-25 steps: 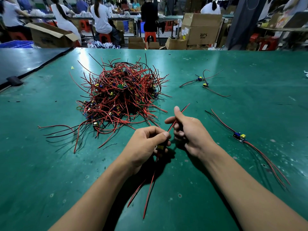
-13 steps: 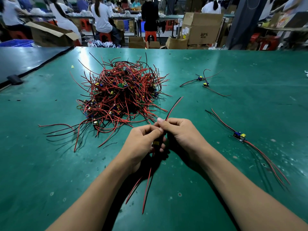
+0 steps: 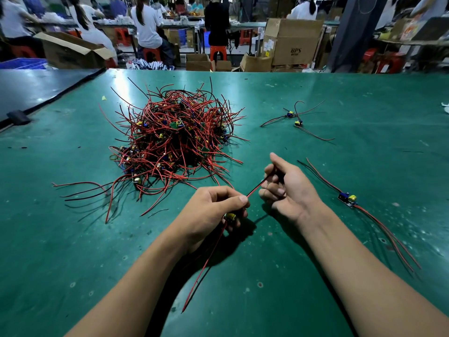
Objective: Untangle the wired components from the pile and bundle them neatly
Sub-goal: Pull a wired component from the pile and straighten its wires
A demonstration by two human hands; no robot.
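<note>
One wired component is being pinched at its module by the left hand, with its lead being clamped in curled fingers of the right hand, near centre. Three freed pieces are lying to the right, none bundled. The far-left pile is judged mostly tangled.

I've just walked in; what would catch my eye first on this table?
A big tangled pile of red and black wires sits left of centre on the green table. Just before it, the left hand grips one wired component while the right hand pinches its wire. A separate component lies to the right.
</note>
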